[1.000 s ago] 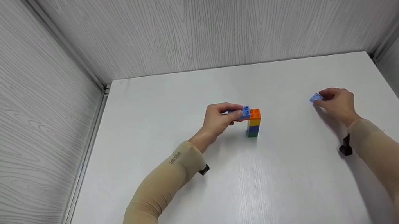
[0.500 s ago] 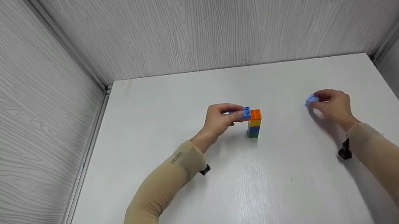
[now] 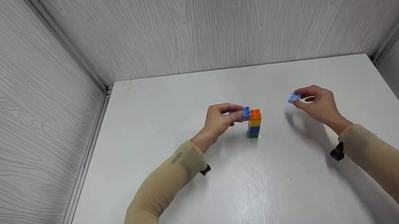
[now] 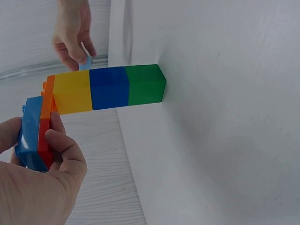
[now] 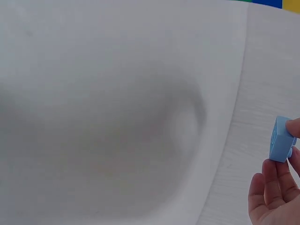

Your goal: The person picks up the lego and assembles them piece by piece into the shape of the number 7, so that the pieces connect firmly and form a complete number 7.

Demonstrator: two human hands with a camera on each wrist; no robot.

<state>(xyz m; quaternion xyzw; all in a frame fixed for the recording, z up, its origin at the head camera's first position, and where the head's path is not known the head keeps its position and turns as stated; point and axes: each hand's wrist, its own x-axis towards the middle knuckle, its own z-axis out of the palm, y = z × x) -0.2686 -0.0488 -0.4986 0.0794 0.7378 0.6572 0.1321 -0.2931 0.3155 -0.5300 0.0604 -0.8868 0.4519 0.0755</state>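
A brick tower stands on the table, with a green brick (image 4: pixel 146 85) at the bottom, then a dark blue brick (image 4: pixel 109 87), a yellow brick (image 4: pixel 72 91) and a thin orange brick (image 3: pixel 256 114) on top. An orange-red layer overhangs to the left and carries a blue brick (image 4: pixel 31 126). My left hand (image 3: pixel 216 120) pinches that blue brick and the layer under it between thumb and fingers. To the tower's right, my right hand (image 3: pixel 319 104) holds a small light blue brick (image 5: pixel 281 139) above the table, between thumb and fingertips.
The white table (image 3: pixel 252 199) lies under both hands. Grey wood-grain panels (image 3: pixel 209 19) rise behind it and at both sides. A black wrist camera mount (image 3: pixel 337 152) sticks out below the right sleeve, and another mount (image 3: pixel 205 170) below the left.
My right hand has moved left toward the tower with the light blue brick, rising slightly. My left hand and the tower have stayed in place.
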